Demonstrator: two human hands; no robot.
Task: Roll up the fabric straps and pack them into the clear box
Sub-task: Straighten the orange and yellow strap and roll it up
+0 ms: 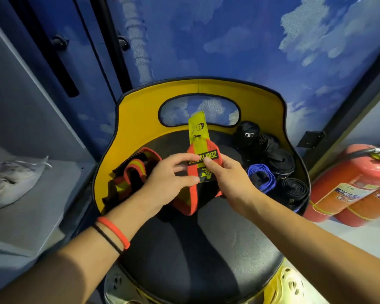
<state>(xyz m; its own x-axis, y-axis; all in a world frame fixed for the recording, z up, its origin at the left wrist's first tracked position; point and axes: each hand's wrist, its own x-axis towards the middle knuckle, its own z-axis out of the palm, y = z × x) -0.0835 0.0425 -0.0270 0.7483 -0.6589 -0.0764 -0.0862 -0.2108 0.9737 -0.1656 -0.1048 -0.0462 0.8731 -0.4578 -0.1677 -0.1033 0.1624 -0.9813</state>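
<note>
An orange, yellow and black fabric strap (203, 163) is held above the black seat (206, 249) of a chair. My left hand (169, 181) pinches its black label edge, and my right hand (228, 174) grips it from the right, thumb on the label. Its yellow tab sticks up toward the chair back. A second strap of the same colours (130, 178) lies loose at the seat's left. Rolled straps sit at the right: a blue one (261, 176) and several black ones (279, 159). No clear box is in view.
The chair has a yellow backrest (140, 119) with an oval cutout. Two red fire extinguishers (347, 189) lie on the floor to the right. A grey shelf on the left holds a pale shoe (11, 181). A blue cloud-patterned wall stands behind.
</note>
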